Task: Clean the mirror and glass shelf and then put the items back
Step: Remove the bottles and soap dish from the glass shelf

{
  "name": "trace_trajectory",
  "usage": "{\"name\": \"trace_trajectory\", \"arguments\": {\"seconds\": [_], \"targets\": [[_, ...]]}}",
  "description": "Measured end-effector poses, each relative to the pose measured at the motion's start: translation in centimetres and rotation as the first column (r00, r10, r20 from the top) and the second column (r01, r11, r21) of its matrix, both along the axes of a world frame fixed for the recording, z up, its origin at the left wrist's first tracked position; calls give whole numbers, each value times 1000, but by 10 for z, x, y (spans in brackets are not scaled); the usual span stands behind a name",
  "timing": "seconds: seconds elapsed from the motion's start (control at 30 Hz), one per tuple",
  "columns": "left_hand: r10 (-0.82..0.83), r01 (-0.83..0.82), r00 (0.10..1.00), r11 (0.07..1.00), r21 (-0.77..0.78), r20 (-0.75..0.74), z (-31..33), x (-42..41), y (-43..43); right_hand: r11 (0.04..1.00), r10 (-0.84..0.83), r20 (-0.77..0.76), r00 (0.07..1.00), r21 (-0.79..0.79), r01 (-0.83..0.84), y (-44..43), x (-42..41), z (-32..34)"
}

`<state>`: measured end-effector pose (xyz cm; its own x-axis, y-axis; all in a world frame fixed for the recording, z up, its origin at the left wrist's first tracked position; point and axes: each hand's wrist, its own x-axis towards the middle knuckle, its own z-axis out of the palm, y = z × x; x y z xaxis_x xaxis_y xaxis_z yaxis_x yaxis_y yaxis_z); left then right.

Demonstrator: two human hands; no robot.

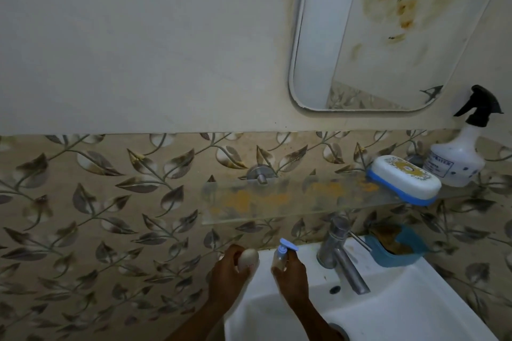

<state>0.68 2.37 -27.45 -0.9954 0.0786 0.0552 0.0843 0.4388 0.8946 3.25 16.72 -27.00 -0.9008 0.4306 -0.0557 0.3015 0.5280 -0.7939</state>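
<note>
As left hand [227, 270] clasps bottle [249, 259], right [291, 271] clasps dispenser [280, 254].

upper wall [138, 36]: plain off-white.
tiles [110, 202] below: beige, grey-brown leaf-and-vine pattern.
mirror [388, 36], far right: yellow-brown smears, dark chipped edge.
glass shelf [277, 196]: clear, orange-yellow blotches.
soap case [404, 180], right end of shelf: white lid, yellow-gold floral motif, blue base.
spray bottle [457, 163], far right: translucent white, black trigger, blue print and dots.
sink [388, 299]: white.
tap [340, 257]: silver.
holder [399, 255], right of tap: blue, brown inside.
pump bottle [281, 253], near centre: clear, light blue pump.
round container [248, 259], left of it: pale beige, faint reddish print.
</note>
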Motion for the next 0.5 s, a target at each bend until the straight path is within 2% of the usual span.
{"name": "trace_trajectory", "arguments": {"seconds": [0.3,0.5], "targets": [[-13,12,1000,999,39,17,-3,-4,-2,999,-23,60,998,-29,25,-1,-3,-5],[-21,21,1000,999,29,2,-1,-1,-2,988,-91,17,996,-120,93,2,10,-1]]}}
